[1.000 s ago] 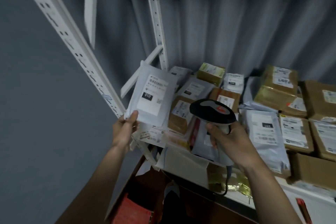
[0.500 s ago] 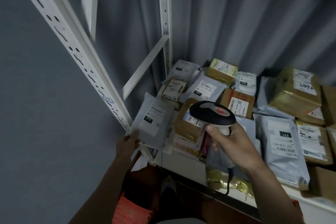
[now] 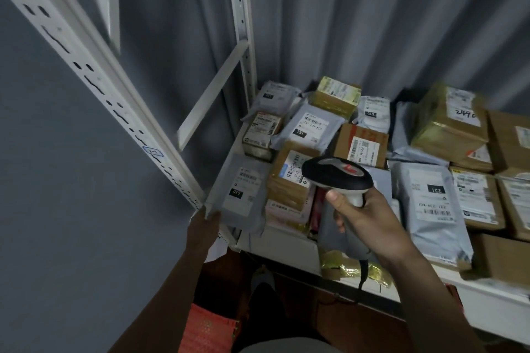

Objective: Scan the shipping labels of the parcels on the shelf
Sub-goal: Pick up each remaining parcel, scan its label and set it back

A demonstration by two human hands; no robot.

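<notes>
A grey poly mailer (image 3: 239, 193) with a white label marked 010 lies at the shelf's front left corner. My left hand (image 3: 207, 223) pinches its near left corner. My right hand (image 3: 370, 219) grips the handle of a black and grey barcode scanner (image 3: 337, 176), held above a taped brown box (image 3: 289, 178) with a barcode label. Several more labelled parcels cover the white shelf (image 3: 286, 246), among them a grey bag marked 231 (image 3: 308, 127) and another grey bag (image 3: 430, 203) to the right of the scanner.
A white perforated upright (image 3: 94, 77) slants across the left, with a second post (image 3: 242, 23) and a diagonal brace (image 3: 212, 97) behind it. Corrugated grey wall stands at the back. Below the shelf sit an orange crate (image 3: 208, 329) and crumpled gold wrapping (image 3: 352, 268).
My left hand has lowered the 010 mailer from in front of the scanner onto the shelf's front left corner. The scanner has stayed roughly in place.
</notes>
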